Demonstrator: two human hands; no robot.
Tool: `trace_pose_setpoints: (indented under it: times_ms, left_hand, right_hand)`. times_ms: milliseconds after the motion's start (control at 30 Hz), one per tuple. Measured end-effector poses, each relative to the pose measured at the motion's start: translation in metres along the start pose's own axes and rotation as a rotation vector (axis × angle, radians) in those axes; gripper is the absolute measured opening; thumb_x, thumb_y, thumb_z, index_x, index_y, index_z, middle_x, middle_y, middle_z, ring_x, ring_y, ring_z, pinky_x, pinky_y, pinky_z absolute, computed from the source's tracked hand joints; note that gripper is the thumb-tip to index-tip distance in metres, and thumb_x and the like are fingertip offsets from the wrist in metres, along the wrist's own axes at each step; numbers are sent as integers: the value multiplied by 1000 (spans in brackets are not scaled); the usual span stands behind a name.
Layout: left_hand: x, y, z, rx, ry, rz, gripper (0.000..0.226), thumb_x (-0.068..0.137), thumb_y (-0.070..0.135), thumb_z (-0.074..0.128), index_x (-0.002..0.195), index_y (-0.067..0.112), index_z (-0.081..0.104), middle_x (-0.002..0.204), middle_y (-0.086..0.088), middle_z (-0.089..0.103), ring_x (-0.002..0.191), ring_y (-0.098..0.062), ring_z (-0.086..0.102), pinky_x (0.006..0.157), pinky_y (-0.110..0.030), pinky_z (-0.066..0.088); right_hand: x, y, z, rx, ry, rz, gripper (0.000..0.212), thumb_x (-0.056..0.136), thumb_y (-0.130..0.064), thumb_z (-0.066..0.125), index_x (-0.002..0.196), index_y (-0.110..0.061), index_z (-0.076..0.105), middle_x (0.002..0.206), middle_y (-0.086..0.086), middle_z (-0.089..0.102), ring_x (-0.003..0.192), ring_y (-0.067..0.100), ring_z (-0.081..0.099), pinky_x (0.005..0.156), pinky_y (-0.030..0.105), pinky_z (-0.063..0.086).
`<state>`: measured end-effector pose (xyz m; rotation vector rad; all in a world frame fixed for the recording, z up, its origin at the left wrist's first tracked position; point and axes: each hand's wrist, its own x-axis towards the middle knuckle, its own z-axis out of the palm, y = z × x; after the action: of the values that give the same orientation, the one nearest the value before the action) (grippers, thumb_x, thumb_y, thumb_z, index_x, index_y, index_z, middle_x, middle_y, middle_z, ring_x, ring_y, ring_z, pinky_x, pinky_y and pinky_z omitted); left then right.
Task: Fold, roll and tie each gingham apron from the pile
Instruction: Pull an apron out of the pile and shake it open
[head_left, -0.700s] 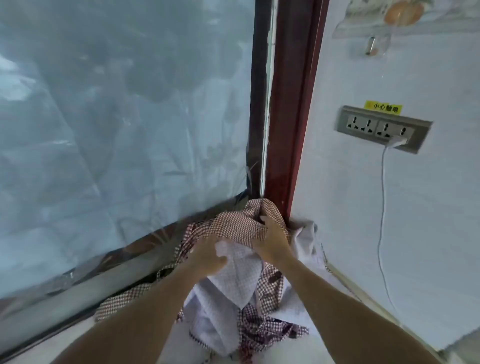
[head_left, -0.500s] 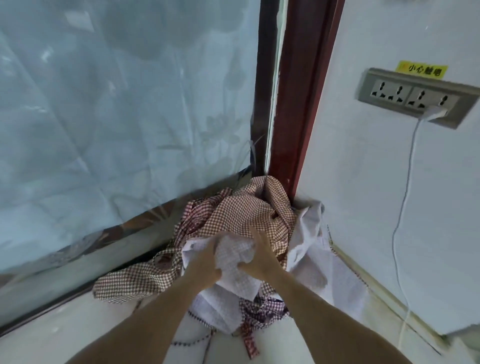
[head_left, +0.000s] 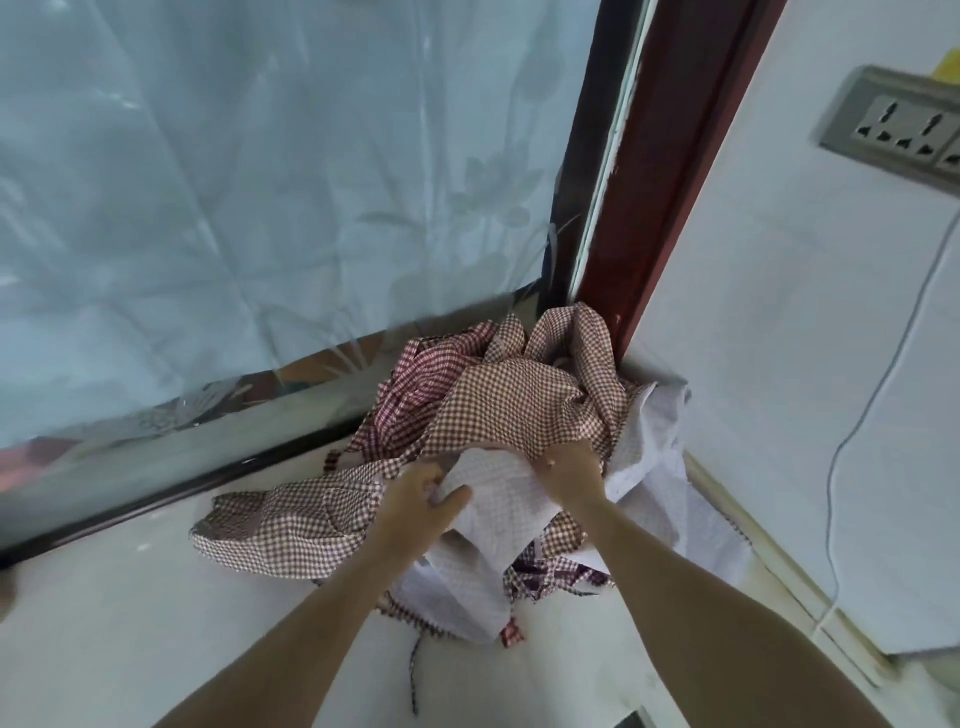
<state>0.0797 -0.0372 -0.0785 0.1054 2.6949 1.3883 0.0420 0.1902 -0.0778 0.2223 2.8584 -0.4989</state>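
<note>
Pile of aprons (head_left: 498, 415) heaped in the corner, straight ahead of both hands. Left hand (head_left: 415, 499) and right hand (head_left: 569, 465) near each other — each grips the pale apron (head_left: 498, 499), equally near, which hangs toward the person.

1. Place: domestic room, floor-level corner.
2. Evidence: frosted glass panel (head_left: 260, 208) with leaf pattern; dark red door frame (head_left: 670, 171); white wall (head_left: 779, 364) bearing a multi-socket outlet (head_left: 904, 130) with white cable (head_left: 883, 374); pale floor (head_left: 156, 623).
</note>
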Motion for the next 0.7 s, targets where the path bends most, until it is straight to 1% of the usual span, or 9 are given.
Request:
trace_pose_setpoints:
  times_ms: [100,233,333,400,433,500,600,667,700]
  left_hand:
    - [-14,13,-13,-1,-54,1,31,83,46,70,74,16,71,72,7,69,67,-3,63,65,-23,49]
    - [-32,39,-22,66,-154,174,14,85,34,75,73,29,70,86,16,67,82,3,61,76,-13,42]
    - [-44,44,-22,128,-150,275,29,80,43,76,59,42,56,87,16,57,90,-2,53,87,-25,39]
    - [-48,37,-26,153,-156,281,27,76,53,72,56,48,55,99,19,54,103,-5,48,97,-33,36]
    - [-49,34,-29,146,-180,242,26,78,52,73,57,48,58,110,18,53,111,-6,46,102,-35,34]
    - [-57,32,-31,65,-247,77,20,85,38,74,67,38,65,124,11,48,117,-8,43,103,-34,33]
    - [-71,34,-26,-374,-392,-293,27,93,32,65,91,5,67,99,-17,61,85,-21,56,77,-37,45]
    - [-85,39,-21,-614,-456,-475,37,96,35,59,107,0,66,105,-23,66,89,-29,61,82,-42,47]
    - [-90,42,-20,-642,-461,-506,41,95,38,60,110,0,66,106,-22,68,93,-32,62,87,-46,48]
  right_hand:
    - [-1,-1,-6,55,-64,8,39,100,-36,54,127,-9,63,140,12,50,133,30,37,112,38,31]
    - [-15,-2,-6,339,-155,55,88,86,-33,76,154,-12,25,151,15,38,131,35,48,102,40,46]
    - [-34,-5,0,132,-257,60,46,102,-32,53,142,-10,51,118,4,63,103,21,62,85,26,46]
    - [-46,-3,8,175,-266,33,37,100,-34,53,121,-8,66,84,-5,58,75,8,54,80,26,46]
    - [-51,-1,13,250,-275,44,35,98,-37,56,115,-9,68,81,-5,56,73,9,53,80,27,46]
    - [-64,1,21,218,-274,56,34,92,-42,62,114,-17,69,101,1,61,97,19,62,86,28,48]
    - [-82,8,35,123,-251,109,78,81,-46,74,144,-16,40,146,11,33,134,32,40,99,34,45]
    - [-93,8,41,251,-258,215,84,88,-47,69,146,-5,25,143,16,30,131,34,42,99,36,47]
    - [-98,8,44,327,-236,243,65,93,-42,64,137,-4,35,133,18,41,121,33,50,98,38,50]
